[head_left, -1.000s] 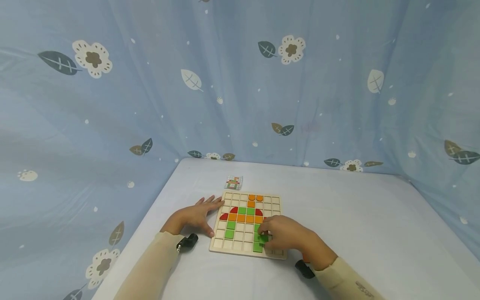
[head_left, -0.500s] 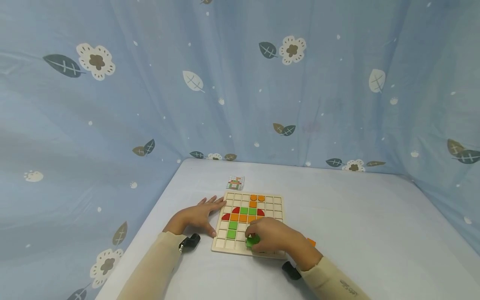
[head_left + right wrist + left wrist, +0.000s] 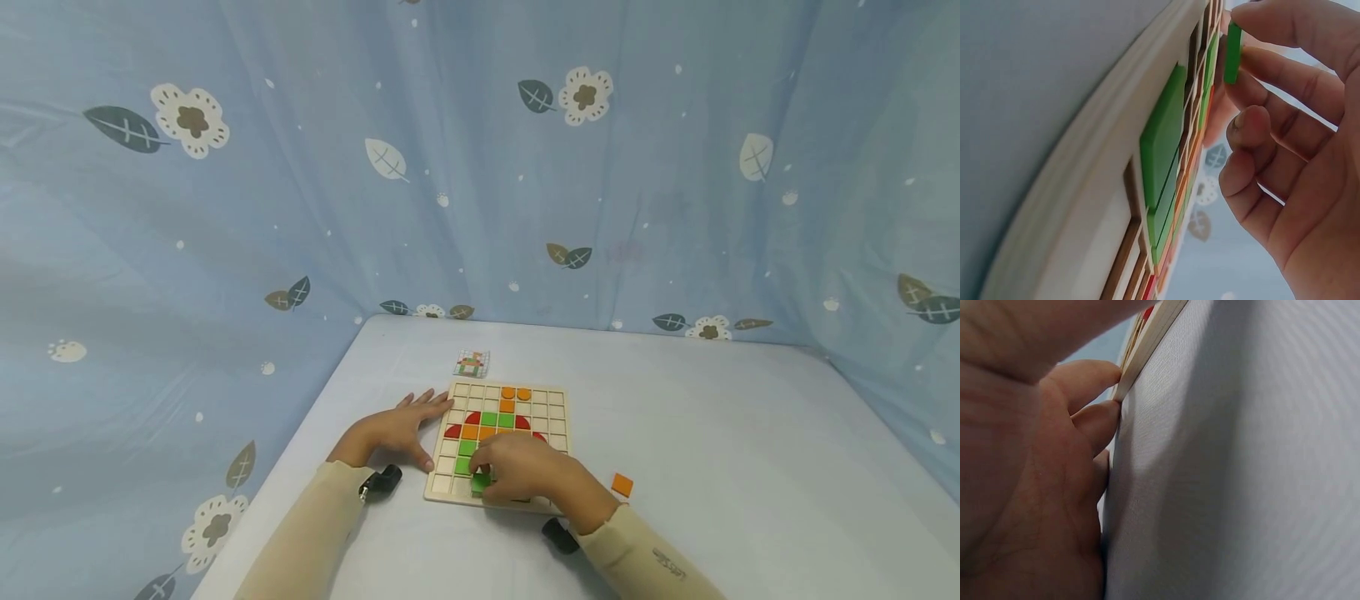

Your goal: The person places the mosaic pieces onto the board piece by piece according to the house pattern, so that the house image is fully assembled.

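Observation:
A wooden grid board [image 3: 442, 486] lies on the white table, with green, orange and red tiles set in its squares. Between thumb and fingers my right hand [image 3: 519, 468] pinches a green square tile [image 3: 1233, 53] just above the board's near rows. Part of the tile pattern is hidden under that hand in the head view. My left hand [image 3: 394, 432] rests at the board's left edge, fingers spread and straight. Its fingertips touch the board's side in the left wrist view. Other green tiles [image 3: 1163, 137] sit in the board in the right wrist view.
A small pattern card [image 3: 472, 363] lies behind the board. One loose orange tile [image 3: 622, 485] is on the table to the right. A blue patterned curtain [image 3: 480, 167] hangs behind and at the left of the white table [image 3: 712, 433].
My right hand has moved left across the board, carrying the green tile from the right column toward the lower left. The loose orange tile has come into full view. My left hand stays put.

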### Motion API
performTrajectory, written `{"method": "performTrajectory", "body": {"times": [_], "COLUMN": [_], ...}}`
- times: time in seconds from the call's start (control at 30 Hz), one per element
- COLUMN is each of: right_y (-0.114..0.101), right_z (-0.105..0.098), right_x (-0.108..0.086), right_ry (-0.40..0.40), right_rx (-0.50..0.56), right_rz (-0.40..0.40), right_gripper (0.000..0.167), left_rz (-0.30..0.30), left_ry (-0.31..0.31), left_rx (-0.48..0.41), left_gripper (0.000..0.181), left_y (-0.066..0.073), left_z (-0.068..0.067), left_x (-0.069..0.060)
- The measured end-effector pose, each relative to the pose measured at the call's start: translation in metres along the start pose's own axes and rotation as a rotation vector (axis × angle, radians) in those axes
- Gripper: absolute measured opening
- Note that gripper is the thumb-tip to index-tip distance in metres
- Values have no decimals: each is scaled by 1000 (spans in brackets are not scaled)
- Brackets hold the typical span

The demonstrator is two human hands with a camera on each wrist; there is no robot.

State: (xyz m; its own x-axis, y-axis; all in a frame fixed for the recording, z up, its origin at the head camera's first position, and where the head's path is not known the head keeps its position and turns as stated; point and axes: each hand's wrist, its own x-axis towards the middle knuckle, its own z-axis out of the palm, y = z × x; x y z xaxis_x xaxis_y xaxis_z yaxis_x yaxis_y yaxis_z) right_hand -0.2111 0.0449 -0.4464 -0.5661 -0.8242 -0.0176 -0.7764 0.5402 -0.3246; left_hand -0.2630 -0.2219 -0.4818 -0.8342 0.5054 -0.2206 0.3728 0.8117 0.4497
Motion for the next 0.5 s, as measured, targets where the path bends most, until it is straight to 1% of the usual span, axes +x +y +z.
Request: {"method": "performTrajectory", "body": {"times": [0.17, 0.5], "right_y": [-2, -7], "right_z": [5, 6], "right_x": [8, 18], "right_ry": [1, -21], "right_rx": [-2, 4], "right_rz": [-22, -39], "right_gripper": [23, 25], "left_rz": [5, 10], "left_ry": [4, 3], "left_rx": [2, -3], "left_gripper": [121, 121], "left_y": [-1, 2], "left_z": [0, -2], "left_x": [-1, -1]}}
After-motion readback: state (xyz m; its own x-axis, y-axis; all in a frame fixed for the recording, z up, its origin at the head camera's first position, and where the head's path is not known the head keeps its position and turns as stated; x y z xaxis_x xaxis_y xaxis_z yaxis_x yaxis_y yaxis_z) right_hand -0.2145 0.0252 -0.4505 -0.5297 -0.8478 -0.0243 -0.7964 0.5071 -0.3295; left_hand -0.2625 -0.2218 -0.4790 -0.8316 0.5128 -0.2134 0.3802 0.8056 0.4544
